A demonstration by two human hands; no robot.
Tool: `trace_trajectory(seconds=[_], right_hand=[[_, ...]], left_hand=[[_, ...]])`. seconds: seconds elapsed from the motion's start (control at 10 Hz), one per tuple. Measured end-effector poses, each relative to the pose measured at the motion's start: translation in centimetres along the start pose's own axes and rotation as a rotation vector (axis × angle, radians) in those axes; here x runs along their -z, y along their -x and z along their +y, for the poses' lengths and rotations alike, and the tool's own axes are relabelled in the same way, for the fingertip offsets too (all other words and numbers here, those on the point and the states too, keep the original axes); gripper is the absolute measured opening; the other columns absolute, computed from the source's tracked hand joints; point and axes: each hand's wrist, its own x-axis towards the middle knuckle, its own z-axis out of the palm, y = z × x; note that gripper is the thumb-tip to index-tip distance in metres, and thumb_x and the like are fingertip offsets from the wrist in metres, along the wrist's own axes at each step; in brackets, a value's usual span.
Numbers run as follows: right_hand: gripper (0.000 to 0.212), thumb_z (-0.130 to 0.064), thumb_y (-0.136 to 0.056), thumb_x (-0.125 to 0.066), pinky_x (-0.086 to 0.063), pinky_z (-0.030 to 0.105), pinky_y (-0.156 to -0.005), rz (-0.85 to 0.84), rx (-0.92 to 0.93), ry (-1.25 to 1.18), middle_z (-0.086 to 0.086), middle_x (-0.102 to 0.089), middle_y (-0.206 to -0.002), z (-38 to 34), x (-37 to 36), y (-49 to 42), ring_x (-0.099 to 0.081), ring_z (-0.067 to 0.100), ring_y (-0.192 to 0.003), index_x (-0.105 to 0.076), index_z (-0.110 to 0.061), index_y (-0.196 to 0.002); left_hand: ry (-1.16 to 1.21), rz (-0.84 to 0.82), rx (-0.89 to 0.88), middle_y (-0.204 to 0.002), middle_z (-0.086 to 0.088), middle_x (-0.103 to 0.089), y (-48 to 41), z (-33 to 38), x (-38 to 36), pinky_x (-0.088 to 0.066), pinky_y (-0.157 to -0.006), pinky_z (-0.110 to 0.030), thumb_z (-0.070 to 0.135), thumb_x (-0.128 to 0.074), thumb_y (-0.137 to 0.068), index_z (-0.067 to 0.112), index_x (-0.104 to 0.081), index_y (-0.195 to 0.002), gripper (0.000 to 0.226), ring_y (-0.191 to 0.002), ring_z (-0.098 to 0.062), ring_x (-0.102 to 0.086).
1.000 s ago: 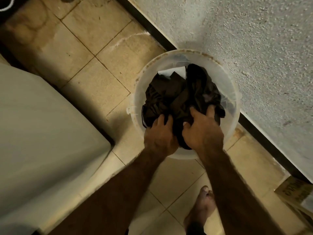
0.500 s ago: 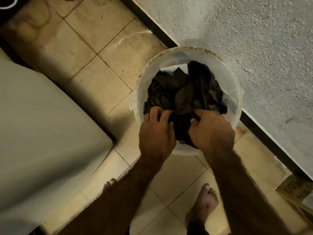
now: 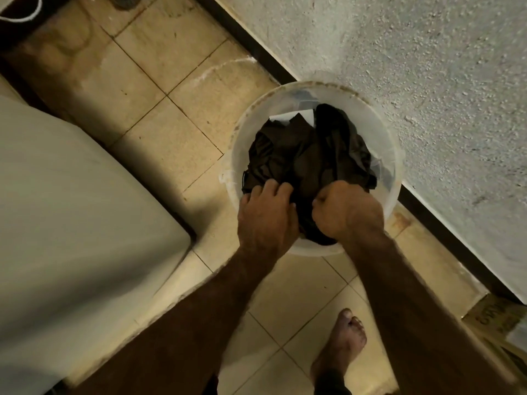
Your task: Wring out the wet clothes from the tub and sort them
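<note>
A translucent white tub [image 3: 242,132] stands on the tiled floor against a rough wall. It holds a heap of dark brown wet clothes [image 3: 308,155], with a pale piece showing at the far side. My left hand [image 3: 265,218] grips the near left part of the dark cloth at the tub's rim. My right hand [image 3: 348,212] is clenched in a fist on the cloth beside it. Both hands sit over the tub's near edge, and the cloth between them is partly hidden.
A large pale appliance or box [image 3: 71,223] fills the left side. The textured wall [image 3: 413,81] with a dark skirting strip runs along the right. A cardboard box [image 3: 499,320] sits at lower right. My bare foot [image 3: 342,346] stands on the beige tiles below the tub.
Both hands went from lying spread on the clothes to closing on the dark cloth; the right hand is now a tight fist. The view shifted slightly.
</note>
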Motion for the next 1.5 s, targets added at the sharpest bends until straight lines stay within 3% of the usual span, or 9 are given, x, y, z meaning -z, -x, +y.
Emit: trace_trajectory(seconds=[0.1,0.3,0.4,0.5,0.6,0.8,1.1,1.3,1.5], right_hand=[[0.029,-0.035,-0.097,-0.057,-0.054,0.039,-0.094,-0.064,0.131,-0.061,0.005,-0.069,-0.115,0.0,-1.2,1.6,-0.065,0.029,-0.104,-0.069,-0.023,-0.121],[0.039,-0.041,-0.094,-0.052,-0.052,0.041,-0.098,-0.254,0.340,-0.063,0.004,-0.068,-0.119,0.8,-3.8,1.5,-0.065,0.030,-0.109,-0.064,-0.025,-0.127],[0.029,-0.046,-0.096,-0.054,-0.056,0.040,-0.089,-0.022,0.175,-0.111,0.002,-0.068,-0.107,0.5,-0.9,1.2,-0.066,0.027,-0.098,-0.068,-0.026,-0.112],[0.050,-0.047,-0.094,-0.061,-0.050,0.049,-0.101,0.261,0.014,-0.081,0.011,-0.039,-0.149,0.9,0.7,0.0,-0.048,0.035,-0.132,-0.050,-0.033,-0.140],[0.087,-0.048,-0.088,-0.068,-0.034,0.056,-0.117,0.041,0.050,-0.077,0.013,-0.003,-0.167,1.3,-0.6,-0.9,-0.016,0.043,-0.151,-0.017,-0.039,-0.158],[0.103,-0.048,-0.087,-0.068,-0.013,0.053,-0.126,-0.187,0.171,-0.117,0.013,0.007,-0.169,3.4,-5.1,-6.1,0.002,0.045,-0.154,0.004,-0.041,-0.160],[0.100,-0.053,-0.091,-0.062,-0.034,0.057,-0.117,0.039,0.020,0.058,0.013,0.004,-0.170,0.8,-4.6,1.2,-0.014,0.042,-0.153,0.007,-0.034,-0.160],[0.073,-0.042,-0.096,-0.059,-0.041,0.048,-0.114,0.138,0.166,0.011,0.014,-0.024,-0.166,0.4,-4.2,9.0,-0.040,0.034,-0.144,-0.026,-0.025,-0.159],[0.056,-0.039,-0.101,-0.051,-0.040,0.048,-0.116,0.243,0.269,-0.128,0.007,-0.031,-0.164,-3.2,2.7,16.1,-0.041,0.028,-0.144,-0.037,-0.026,-0.154]], left_hand=[[0.156,-0.013,0.018,-0.136,-0.005,-0.051,0.2,-0.1,-0.5,-0.053,-0.093,-0.041,0.033,-0.044,-0.095,0.020,-0.048,-0.137,0.044,-0.115,-0.025,-0.056],[0.213,-0.435,-0.002,-0.164,-0.010,-0.019,-2.3,-1.9,-3.1,-0.027,-0.120,-0.049,0.040,-0.038,-0.096,0.018,-0.017,-0.157,0.068,-0.150,-0.032,-0.020],[0.245,-0.428,-0.027,-0.163,-0.012,-0.018,-3.3,-2.4,-3.6,-0.025,-0.121,-0.050,0.046,-0.035,-0.090,0.018,-0.015,-0.157,0.075,-0.150,-0.033,-0.019],[0.272,-0.428,-0.021,-0.162,-0.013,-0.019,-4.7,-3.2,-4.4,-0.025,-0.121,-0.050,0.049,-0.042,-0.084,0.019,-0.014,-0.157,0.084,-0.149,-0.035,-0.019],[0.223,-0.443,-0.064,-0.163,-0.014,-0.016,-5.2,-3.7,-5.0,-0.025,-0.120,-0.052,0.058,-0.044,-0.072,0.022,-0.011,-0.158,0.099,-0.150,-0.038,-0.015],[0.070,-0.670,-0.065,-0.165,-0.010,0.009,-6.7,-4.3,-7.2,-0.015,-0.123,-0.054,0.051,-0.068,-0.071,0.030,0.007,-0.157,0.116,-0.151,-0.039,0.007],[-0.040,-0.377,-0.061,-0.165,-0.014,-0.004,-1.0,-1.3,-2.2,-0.022,-0.121,-0.053,0.050,-0.052,-0.090,0.027,-0.003,-0.158,0.086,-0.151,-0.037,-0.010],[-0.035,-0.360,-0.063,-0.166,-0.007,0.007,4.4,-0.4,1.9,-0.017,-0.123,-0.047,0.047,-0.049,-0.095,0.029,-0.002,-0.157,0.079,-0.153,-0.029,-0.004],[0.085,-0.199,-0.071,-0.166,-0.007,-0.012,7.8,0.5,12.4,-0.027,-0.119,-0.048,0.042,-0.045,-0.096,0.026,-0.021,-0.156,0.066,-0.151,-0.028,-0.016]])
